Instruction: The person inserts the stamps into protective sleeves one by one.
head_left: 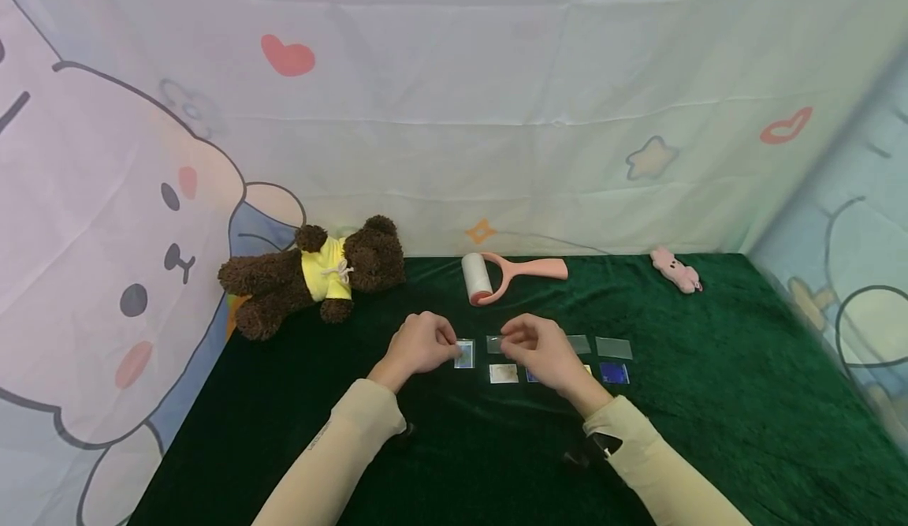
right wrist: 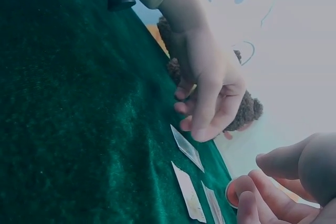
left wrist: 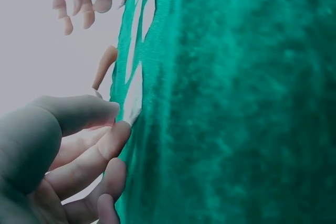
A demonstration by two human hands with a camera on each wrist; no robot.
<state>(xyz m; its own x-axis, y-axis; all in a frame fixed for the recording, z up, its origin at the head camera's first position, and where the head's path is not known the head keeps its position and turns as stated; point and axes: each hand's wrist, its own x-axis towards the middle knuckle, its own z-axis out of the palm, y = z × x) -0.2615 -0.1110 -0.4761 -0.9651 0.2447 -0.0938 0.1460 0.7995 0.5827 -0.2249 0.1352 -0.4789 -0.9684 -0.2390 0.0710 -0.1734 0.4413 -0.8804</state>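
Observation:
A small card in a clear sleeve lies upright at the left end of the cards. My left hand is at its left edge, thumb and fingertips close together; in the right wrist view these fingertips hover just over the sleeved card. My right hand, fingers loosely bent and holding nothing, is over the middle of the rows. Below the clear sleeves lie a pale card, a blue card and others partly hidden by my right hand.
Behind the cards lies a pink-handled lint roller. A brown teddy bear in a yellow top lies at the back left, a small pink plush toy at the back right. Dark green cloth covers the table; a printed curtain hangs behind.

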